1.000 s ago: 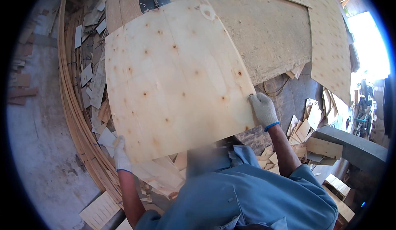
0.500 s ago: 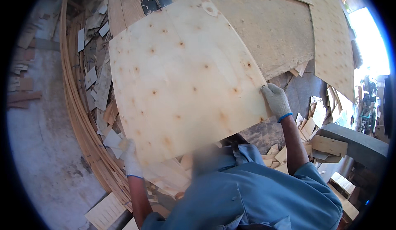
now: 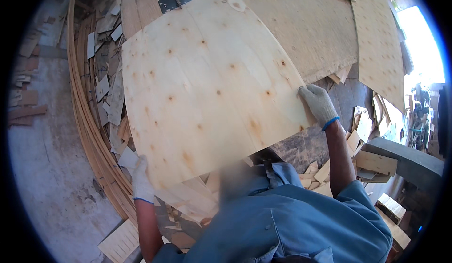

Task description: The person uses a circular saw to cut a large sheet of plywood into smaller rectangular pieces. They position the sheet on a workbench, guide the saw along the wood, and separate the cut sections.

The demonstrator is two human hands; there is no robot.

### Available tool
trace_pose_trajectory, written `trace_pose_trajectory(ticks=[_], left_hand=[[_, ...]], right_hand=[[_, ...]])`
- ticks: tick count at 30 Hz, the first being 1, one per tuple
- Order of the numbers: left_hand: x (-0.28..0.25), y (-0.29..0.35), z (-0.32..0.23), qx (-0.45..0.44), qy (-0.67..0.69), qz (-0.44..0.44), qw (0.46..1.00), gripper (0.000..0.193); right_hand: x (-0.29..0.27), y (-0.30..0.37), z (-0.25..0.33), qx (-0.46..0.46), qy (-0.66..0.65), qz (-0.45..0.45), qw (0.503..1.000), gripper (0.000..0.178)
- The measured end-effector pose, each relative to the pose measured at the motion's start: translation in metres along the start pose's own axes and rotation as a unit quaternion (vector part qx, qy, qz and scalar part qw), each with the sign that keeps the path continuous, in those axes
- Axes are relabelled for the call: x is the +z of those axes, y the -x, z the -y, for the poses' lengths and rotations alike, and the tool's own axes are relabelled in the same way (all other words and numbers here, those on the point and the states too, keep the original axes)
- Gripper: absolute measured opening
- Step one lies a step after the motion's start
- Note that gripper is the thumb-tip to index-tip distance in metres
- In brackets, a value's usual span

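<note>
A large pale plywood sheet [image 3: 207, 93], dotted with brown knots, spans the space in front of me. My left hand [image 3: 142, 180], in a white knit glove with a blue cuff, grips its near left edge; part of those fingers is hidden. At the near right edge, my right hand [image 3: 320, 105] in a matching glove is closed on the sheet, thumb side on top. The far part of the sheet overlaps a work surface, and its near edge is close to my body.
Long thin wood strips [image 3: 87, 117] run along the left. Plywood offcuts [image 3: 110, 88] lie heaped beside them. Behind the sheet is a bigger worn board [image 3: 301, 32], with another knotted panel [image 3: 380, 41] to its right. A grey beam [image 3: 405, 157] and scrap pieces [image 3: 376, 164] stand at right.
The near end of the sheet has lifted slightly, its knots shifting up in the picture. My left hand has moved a little left; my right hand keeps its hold.
</note>
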State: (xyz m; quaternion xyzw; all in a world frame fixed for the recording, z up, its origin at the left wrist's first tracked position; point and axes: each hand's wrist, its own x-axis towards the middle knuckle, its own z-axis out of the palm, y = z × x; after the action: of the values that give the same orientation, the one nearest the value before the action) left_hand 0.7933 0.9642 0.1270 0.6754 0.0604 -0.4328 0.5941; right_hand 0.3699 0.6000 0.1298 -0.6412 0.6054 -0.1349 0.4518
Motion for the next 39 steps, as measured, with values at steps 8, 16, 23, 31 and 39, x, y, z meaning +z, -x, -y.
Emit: trace_pose_trajectory(ticks=[8,16,23,31,39], left_hand=[[0.006,0.023,-0.036,0.001,-0.04,0.036,0.999,0.049],[0.0,0.003,0.006,-0.002,-0.011,0.099,0.995,0.051],[-0.041,-0.049,0.125,0.031,-0.017,-0.015,0.999,0.054],[-0.065,-0.002,0.179,0.085,-0.06,-0.025,0.994,0.057],[-0.062,-0.027,0.153,0.051,-0.004,-0.03,0.998,0.059]], right_hand=[[-0.028,0.011,0.032,-0.018,-0.037,0.046,0.998,0.039],[0.003,-0.002,-0.012,-0.172,0.101,0.036,0.979,0.03],[0.067,0.012,-0.119,-0.106,0.075,-0.04,0.991,0.032],[0.076,0.061,-0.152,0.0,0.052,-0.069,0.996,0.027],[0.081,0.041,-0.113,0.014,0.004,-0.066,0.998,0.026]])
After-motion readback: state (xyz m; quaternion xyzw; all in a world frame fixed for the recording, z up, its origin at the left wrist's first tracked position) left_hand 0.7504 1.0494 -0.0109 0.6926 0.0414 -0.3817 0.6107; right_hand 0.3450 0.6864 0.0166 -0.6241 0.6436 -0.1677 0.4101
